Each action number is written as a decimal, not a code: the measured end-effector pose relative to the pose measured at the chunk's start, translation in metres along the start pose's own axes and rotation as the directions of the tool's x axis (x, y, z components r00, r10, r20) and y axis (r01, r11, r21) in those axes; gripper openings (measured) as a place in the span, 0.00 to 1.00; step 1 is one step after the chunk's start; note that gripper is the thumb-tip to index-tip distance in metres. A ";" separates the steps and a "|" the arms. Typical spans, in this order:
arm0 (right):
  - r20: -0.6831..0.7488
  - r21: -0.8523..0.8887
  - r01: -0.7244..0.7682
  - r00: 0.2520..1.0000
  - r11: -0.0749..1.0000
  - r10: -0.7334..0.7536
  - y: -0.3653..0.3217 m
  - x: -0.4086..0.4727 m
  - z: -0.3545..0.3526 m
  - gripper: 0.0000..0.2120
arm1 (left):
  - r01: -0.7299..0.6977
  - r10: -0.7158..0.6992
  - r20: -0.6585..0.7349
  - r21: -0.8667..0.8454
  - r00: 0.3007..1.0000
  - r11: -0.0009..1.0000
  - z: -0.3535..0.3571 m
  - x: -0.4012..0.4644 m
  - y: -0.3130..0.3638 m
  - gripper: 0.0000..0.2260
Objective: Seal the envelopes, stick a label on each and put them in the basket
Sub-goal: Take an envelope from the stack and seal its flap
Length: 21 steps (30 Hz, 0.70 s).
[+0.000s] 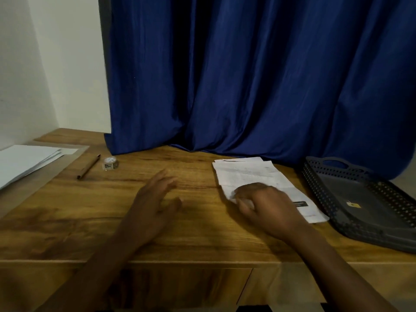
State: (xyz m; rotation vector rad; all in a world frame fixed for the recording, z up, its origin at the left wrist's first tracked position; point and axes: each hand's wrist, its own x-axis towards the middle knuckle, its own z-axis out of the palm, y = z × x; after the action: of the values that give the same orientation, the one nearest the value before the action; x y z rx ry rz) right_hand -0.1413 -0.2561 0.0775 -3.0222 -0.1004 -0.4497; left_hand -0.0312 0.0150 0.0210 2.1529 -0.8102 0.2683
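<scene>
Opening step, judged: stack of white paper envelopes [254, 176], right of centre on wooden bench [90, 221], is gripped by right hand [265, 203]; left hand [155, 199] released; dark perforated plastic basket [360, 203] at right awaits; next, one envelope lifted clear.

My left hand [157, 199] is blurry, so I cannot tell how its fingers lie; my right hand [265, 203] covers part of the envelopes [252, 174], and its grip is unclear; the basket [351, 212] at three o'clock is cut off; the white papers [24, 163] at nine o'clock are cut off too.
</scene>
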 end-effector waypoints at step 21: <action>0.119 0.138 0.319 0.934 0.938 -0.336 -0.048 0.012 0.044 0.16 | 0.081 -0.292 0.391 0.475 0.873 0.876 -0.065 -0.023 -0.062 0.43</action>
State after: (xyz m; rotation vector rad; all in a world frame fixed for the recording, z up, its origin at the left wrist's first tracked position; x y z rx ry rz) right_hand -0.1207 -0.2037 0.0427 -2.9211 -0.6268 -0.2401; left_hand -0.0047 0.1039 0.0153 2.7730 -0.8351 -0.1875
